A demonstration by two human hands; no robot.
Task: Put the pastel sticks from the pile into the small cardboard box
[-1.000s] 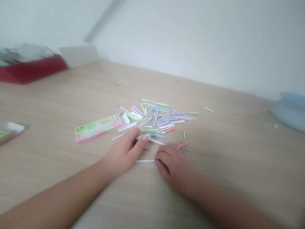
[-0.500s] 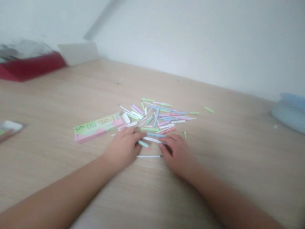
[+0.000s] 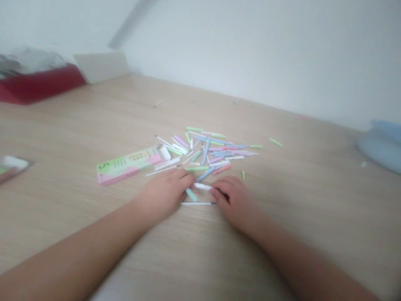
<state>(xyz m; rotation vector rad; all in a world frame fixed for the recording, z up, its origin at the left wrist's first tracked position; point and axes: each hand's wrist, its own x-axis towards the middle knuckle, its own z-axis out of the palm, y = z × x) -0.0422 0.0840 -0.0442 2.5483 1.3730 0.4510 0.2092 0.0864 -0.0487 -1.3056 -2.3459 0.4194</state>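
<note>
A slim white pen [image 3: 203,186] lies level between my two hands, low over the table. My left hand [image 3: 167,188] has its fingers closed around the pen's left end, and my right hand [image 3: 233,196] pinches the right end. Just below, a teal pen piece [image 3: 191,195] sits by my left fingertips. Nearer to me lies a thin white refill [image 3: 197,203] with a dark tip. Beyond my hands spreads a loose pile of pastel pen parts, with a slanted blue piece [image 3: 206,173], a green piece [image 3: 197,168] and a coral piece [image 3: 222,169] closest.
A green and pink carton [image 3: 128,164] with an open end lies left of the pile. Another carton [image 3: 14,167] is cut off at the left edge. At the back left stands a red box [image 3: 44,83]; a bluish translucent object [image 3: 380,144] is at the right, by the wall.
The blue piece beyond the white pen has swung from nearly level to slanted. The teal piece has shifted slightly right. Both hands stay at the white pen with small finger movements.
</note>
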